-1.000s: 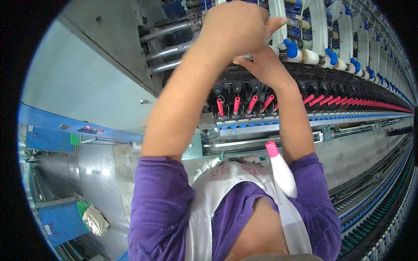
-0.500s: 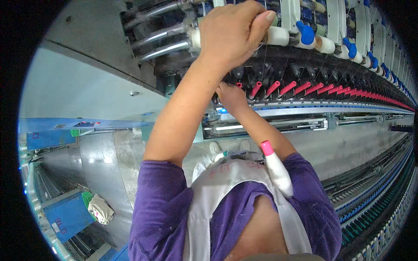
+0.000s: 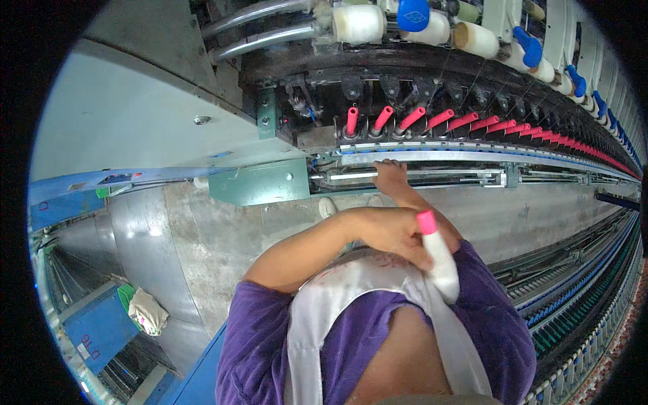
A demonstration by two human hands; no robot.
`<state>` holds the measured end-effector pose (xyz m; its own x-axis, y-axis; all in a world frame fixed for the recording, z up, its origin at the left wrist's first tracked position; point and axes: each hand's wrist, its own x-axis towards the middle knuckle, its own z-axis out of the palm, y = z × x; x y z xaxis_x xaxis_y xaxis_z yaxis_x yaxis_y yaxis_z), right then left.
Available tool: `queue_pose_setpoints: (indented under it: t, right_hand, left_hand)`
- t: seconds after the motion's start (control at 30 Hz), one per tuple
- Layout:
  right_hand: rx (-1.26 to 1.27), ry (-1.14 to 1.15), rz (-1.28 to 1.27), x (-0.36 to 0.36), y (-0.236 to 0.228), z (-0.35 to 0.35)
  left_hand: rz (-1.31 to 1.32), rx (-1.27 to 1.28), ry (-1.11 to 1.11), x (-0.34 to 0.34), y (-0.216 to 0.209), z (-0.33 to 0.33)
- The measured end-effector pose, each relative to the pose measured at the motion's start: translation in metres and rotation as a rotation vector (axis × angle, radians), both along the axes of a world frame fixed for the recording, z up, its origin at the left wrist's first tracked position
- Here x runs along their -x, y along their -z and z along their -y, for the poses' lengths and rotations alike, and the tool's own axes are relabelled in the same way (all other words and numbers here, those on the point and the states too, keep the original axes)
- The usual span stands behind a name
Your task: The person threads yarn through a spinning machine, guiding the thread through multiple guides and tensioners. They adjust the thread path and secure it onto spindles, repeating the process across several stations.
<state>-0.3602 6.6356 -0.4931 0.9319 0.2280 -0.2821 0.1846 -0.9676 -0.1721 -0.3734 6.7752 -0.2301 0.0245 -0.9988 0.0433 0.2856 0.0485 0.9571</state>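
Note:
My left hand (image 3: 390,233) lies across my chest, its fingers closed around a white yarn bobbin with a pink tip (image 3: 437,260) that stands tucked in my white apron (image 3: 351,297). Ahead of it, my right hand (image 3: 390,174) reaches to the spinning frame, where its fingers curl over a long metal rail (image 3: 445,174). Just above that rail runs a row of pink empty spindle tubes (image 3: 412,118), stretching off to the right.
White roving packages (image 3: 358,23) and blue caps (image 3: 413,12) sit along the top of the machine. A grey end panel (image 3: 135,121) and green cover (image 3: 260,182) are at left. On the concrete floor a blue bin (image 3: 101,331) stands beside a crumpled bag (image 3: 147,310).
My left hand has come down from the top rollers to the bobbin at my chest. My right hand has dropped from the spindles to the rail.

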Motion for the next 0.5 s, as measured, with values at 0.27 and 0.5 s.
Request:
queue_pose_setpoints:
  t: [0.27,0.5]
  right_hand:
    - [-0.334,0.414,-0.073,-0.063,-0.008,-0.072]
    - [-0.122,0.283,-0.016,-0.083,-0.009,-0.07]
  left_hand:
    - [-0.207,-0.384,-0.494,0.007,0.046,-0.124]
    - [-0.201,-0.441,-1.181,-0.027,0.058,-0.132]
